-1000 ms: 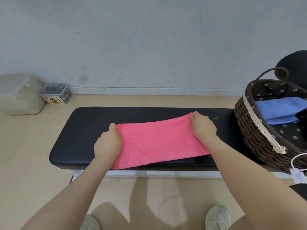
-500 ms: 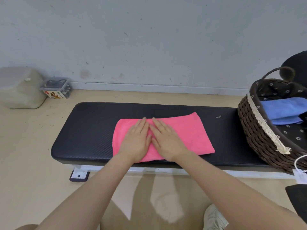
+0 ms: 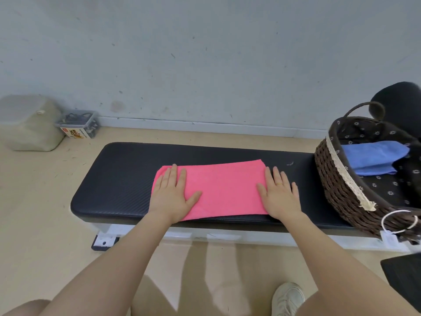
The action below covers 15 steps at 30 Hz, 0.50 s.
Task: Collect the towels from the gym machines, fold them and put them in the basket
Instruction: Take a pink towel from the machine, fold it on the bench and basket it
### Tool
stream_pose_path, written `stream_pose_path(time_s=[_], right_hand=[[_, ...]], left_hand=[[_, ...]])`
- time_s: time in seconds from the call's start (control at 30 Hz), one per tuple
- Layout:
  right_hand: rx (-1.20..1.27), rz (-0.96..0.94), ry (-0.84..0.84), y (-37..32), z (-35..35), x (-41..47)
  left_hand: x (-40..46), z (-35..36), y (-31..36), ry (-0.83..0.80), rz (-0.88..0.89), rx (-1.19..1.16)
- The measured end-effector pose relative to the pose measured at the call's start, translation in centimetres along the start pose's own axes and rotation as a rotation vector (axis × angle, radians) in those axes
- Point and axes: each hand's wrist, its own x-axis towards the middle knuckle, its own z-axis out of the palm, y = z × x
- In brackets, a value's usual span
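A folded pink towel (image 3: 224, 189) is laid flat on the black padded tabletop (image 3: 118, 179), lengthwise along it and near its front edge. The left hand (image 3: 172, 197) is pressed palm-down on the towel's left end, its grip released, with the fingers straight and together. The right hand (image 3: 279, 196) is laid flat at the towel's right end, partly on the cloth and partly on the pad, its grip likewise released; a ring is worn on one finger. A dark wicker basket (image 3: 335, 185), lined with dark flowered fabric and trimmed with pale lace, is set on the right end of the tabletop, well apart from the pink towel. A folded blue towel (image 3: 373, 156) is held inside it. On the floor by the wall at the left, a clear plastic box (image 3: 77, 124) of small dark items is placed beside a pale lidded container (image 3: 29, 124).
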Motion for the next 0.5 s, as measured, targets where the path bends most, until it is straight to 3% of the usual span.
stream_pose_path(time_s=[0.2, 0.33, 0.43, 0.5], right_hand=[[0.286, 0.124, 0.106, -1.2, -1.6, -0.1], [0.427, 0.096, 0.075, -0.8, -3.1, -0.3], [0.663, 0.157, 0.028, 0.4, -4.2, -0.9], [0.846, 0.227, -0.022, 1.5, -4.8, -1.1]], left_hand=[[-0.4, -1.4, 2.3, 0.023, 0.074, 0.048], [-0.4, -2.1, 5.9, -0.002, 0.154, -0.060], [0.0, -1.9, 8.1, -0.006, 0.151, -0.060], [0.6, -1.7, 9.2, -0.097, 0.155, -0.056]])
